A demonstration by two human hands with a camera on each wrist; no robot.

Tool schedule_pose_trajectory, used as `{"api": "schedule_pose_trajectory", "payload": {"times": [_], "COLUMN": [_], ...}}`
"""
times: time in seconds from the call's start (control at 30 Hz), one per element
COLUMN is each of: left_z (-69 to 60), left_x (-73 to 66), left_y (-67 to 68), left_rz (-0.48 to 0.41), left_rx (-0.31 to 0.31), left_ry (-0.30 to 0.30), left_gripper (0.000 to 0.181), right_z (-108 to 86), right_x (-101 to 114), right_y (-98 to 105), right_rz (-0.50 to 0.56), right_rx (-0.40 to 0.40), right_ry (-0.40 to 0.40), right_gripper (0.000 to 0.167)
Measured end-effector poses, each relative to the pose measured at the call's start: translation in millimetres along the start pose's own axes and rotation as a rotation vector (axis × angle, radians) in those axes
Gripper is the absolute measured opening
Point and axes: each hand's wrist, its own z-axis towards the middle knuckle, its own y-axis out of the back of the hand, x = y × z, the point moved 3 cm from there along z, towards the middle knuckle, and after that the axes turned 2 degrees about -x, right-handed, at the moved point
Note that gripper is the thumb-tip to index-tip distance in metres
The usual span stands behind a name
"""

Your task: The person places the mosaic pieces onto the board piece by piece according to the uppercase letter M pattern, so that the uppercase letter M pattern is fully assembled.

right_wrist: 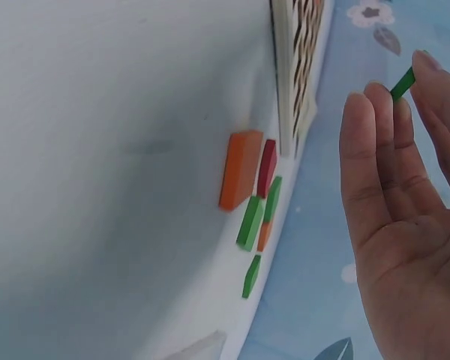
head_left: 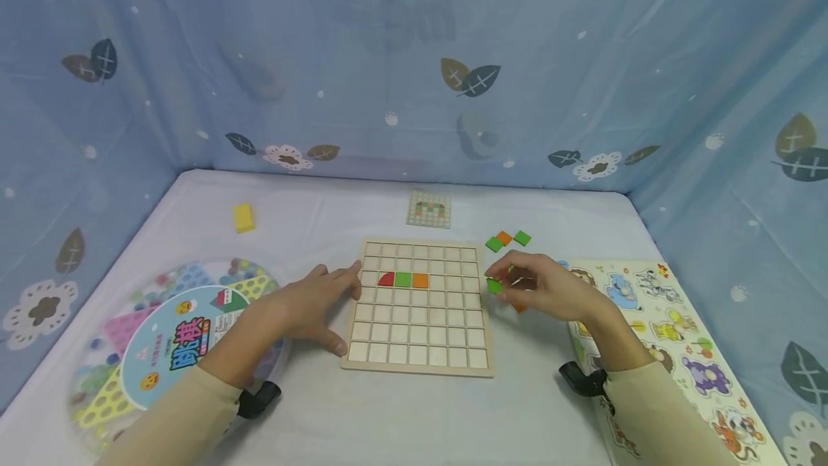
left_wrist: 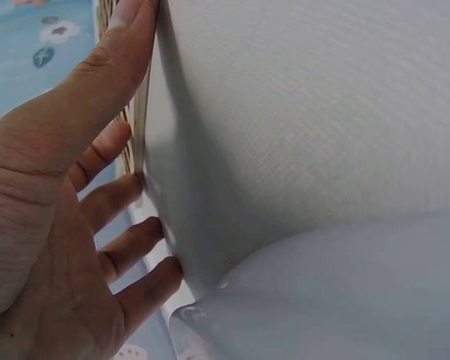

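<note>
A wooden grid board (head_left: 419, 308) lies flat on the table, with a red quarter-round tile (head_left: 387, 279), a green square tile (head_left: 403, 280) and an orange square tile (head_left: 420, 281) side by side in one row. My left hand (head_left: 307, 308) rests along the board's left edge, thumb and fingers spread and touching it. Just right of the board, my right hand (head_left: 543, 285) pinches a green tile (right_wrist: 403, 84) between thumb and fingers, above the table. Below that hand, loose orange, red and green tiles, including an orange tile (right_wrist: 240, 171), lie on the cloth.
A small pattern card (head_left: 429, 208) lies behind the board. A yellow block (head_left: 244, 218) sits at the back left. The round clear game case (head_left: 136, 351) is at left, and an animal sticker sheet (head_left: 692, 351) lies at right. A blue curtain (head_left: 362, 56) surrounds the table.
</note>
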Motion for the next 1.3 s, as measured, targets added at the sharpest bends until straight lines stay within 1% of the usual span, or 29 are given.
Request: {"api": "schedule_pose_trajectory", "payload": {"times": [0.1,0.17,0.27,0.37,0.6,0.7,0.8,0.93,1.03,1.2,1.3], "left_z": [-0.6,-0.7,-1.0,-1.8,-2.6,-2.1,-1.5,-0.1,0.3,-1.7,-2.0], "left_x": [0.4,0.6,0.5,0.7,1.1,0.9,0.7,1.0,0.2,-1.8,-1.9], "left_y": [-0.4,-0.3,-0.2,-0.2,0.3,0.3,-0.2,-2.1,-1.7,2.5,1.6], "left_rz": [0.002,0.003,0.004,0.000,-0.017,-0.023,-0.021,-0.017,-0.010,0.008,-0.001], "left_rx": [-0.005,-0.010,-0.013,-0.013,-0.009,-0.004,0.000,0.002,0.000,0.000,-0.002], "left_ry": [-0.005,-0.009,-0.004,-0.004,-0.007,-0.009,-0.011,-0.013,-0.015,-0.018,-0.025], "left_gripper": [0.079,0.075,0.074,0.073,0.073,0.073,0.073,0.074,0.074,0.074,0.074], "right_z": [5.6,8.3,11.7,15.3,26.6,32.2,37.0,41.2,45.7,56.1,60.6], "right_x": [1.2,1.9,2.9,3.7,5.3,5.1,5.6,6.2,7.6,14.0,14.8], "right_y": [-1.8,-3.0,-5.6,-8.1,-12.3,-13.4,-14.3,-17.6,-18.9,-23.4,-26.6], "right_rz": [-0.016,-0.003,0.034,0.047,0.020,-0.006,-0.024,-0.001,0.012,0.027,0.022], "right_rx": [-0.010,-0.009,-0.004,-0.003,0.015,0.018,0.011,-0.001,-0.002,0.013,0.030], "right_ry": [0.013,0.014,0.008,0.005,-0.001,0.000,-0.019,-0.052,-0.048,-0.033,-0.038], "right_gripper": [0.031,0.032,0.034,0.035,0.031,0.032,0.036,0.038,0.036,0.034,0.034]}}
